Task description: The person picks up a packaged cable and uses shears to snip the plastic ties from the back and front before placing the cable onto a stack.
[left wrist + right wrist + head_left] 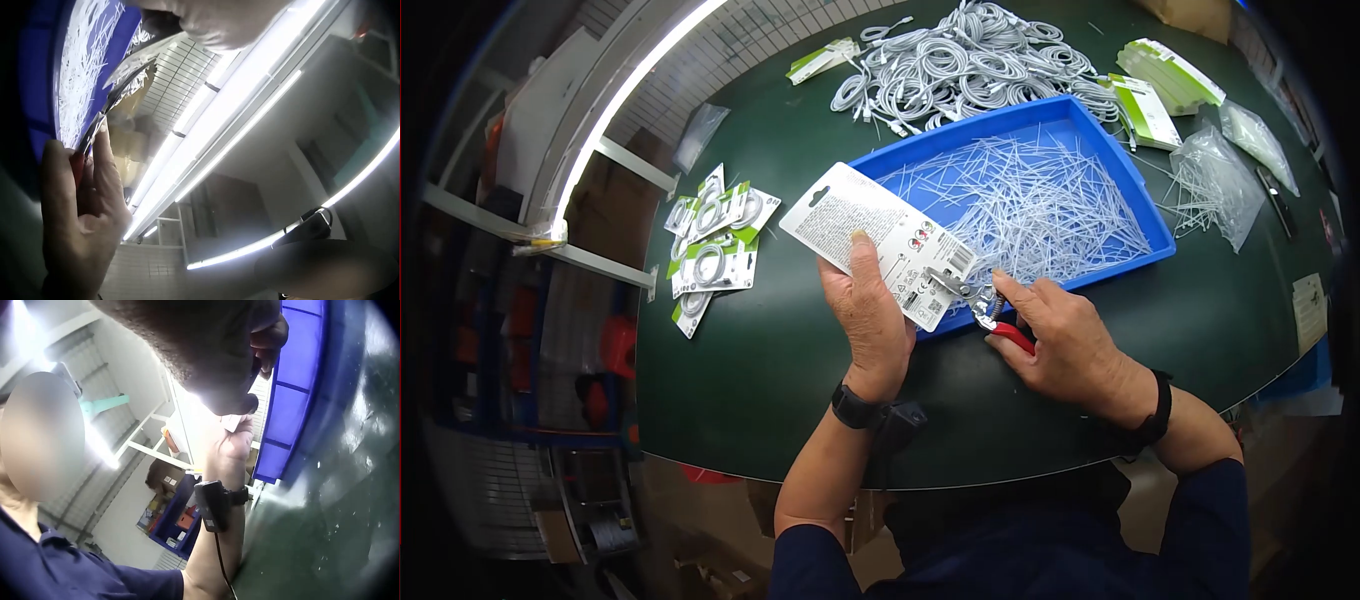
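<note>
The left hand point(868, 315) holds a white printed package card point(880, 240) up over the near left edge of a blue tray point(1125, 165), thumb across its printed side. Red-handled cutters point(1012, 336) are gripped by the right hand point(1065, 340); their metal jaws lie against the card's lower right part. Whether the jaws are closed on anything cannot be told. In the left wrist view the right hand point(84, 219) grips the cutters beside the tray. Many thin white strips point(1040, 210) fill the tray. The right wrist view shows the left hand point(234, 447) partly hidden behind the right hand point(212, 356).
Packaged cables point(710, 262) lie in a pile on the dark green table point(740, 400), left of the card. Behind the tray is a heap of grey coiled cables point(970, 65). Green-and-white packages point(1165, 75), plastic bags point(1220, 180) and a black tool point(1276, 200) lie at the right.
</note>
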`<state>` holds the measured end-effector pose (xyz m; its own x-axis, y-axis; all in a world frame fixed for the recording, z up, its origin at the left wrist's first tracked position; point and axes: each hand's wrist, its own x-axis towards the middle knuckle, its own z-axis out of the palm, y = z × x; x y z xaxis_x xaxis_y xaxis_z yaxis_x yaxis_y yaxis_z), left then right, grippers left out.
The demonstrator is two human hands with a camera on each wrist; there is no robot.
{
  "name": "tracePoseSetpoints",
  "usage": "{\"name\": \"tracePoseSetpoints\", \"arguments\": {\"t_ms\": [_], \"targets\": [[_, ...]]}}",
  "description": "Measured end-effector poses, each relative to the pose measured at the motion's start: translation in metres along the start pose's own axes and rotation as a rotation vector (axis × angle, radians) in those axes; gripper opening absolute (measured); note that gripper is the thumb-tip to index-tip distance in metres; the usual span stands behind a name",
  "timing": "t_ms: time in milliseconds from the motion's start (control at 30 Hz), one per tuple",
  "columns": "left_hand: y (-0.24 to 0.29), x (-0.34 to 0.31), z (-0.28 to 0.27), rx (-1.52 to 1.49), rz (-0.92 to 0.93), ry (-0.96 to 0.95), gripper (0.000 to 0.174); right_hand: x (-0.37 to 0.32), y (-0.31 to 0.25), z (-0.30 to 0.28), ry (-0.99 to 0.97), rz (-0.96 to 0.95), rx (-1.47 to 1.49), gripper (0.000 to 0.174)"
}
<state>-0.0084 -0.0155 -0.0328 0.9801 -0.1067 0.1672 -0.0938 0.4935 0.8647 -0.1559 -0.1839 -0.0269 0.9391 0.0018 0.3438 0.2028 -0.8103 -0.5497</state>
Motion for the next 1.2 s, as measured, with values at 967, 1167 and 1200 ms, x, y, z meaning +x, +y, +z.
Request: {"name": "tracePoseSetpoints", "arguments": {"t_ms": [967,1167,1200], "targets": [[0.013,0.055,-0.025,-0.572,-0.393,-0.972,0.069,0.005,-0.008,-0.009,-0.139,-0.133,0.291,0.067],[0.011,0.057,-0.027,-0.549,-0.369,-1.015,0.07,0.003,-0.007,-0.011,-0.167,-0.121,0.284,0.066],[0.013,0.059,-0.028,-0.523,-0.362,-1.039,0.068,0.003,-0.007,-0.011,-0.171,-0.117,0.294,0.066]]}}
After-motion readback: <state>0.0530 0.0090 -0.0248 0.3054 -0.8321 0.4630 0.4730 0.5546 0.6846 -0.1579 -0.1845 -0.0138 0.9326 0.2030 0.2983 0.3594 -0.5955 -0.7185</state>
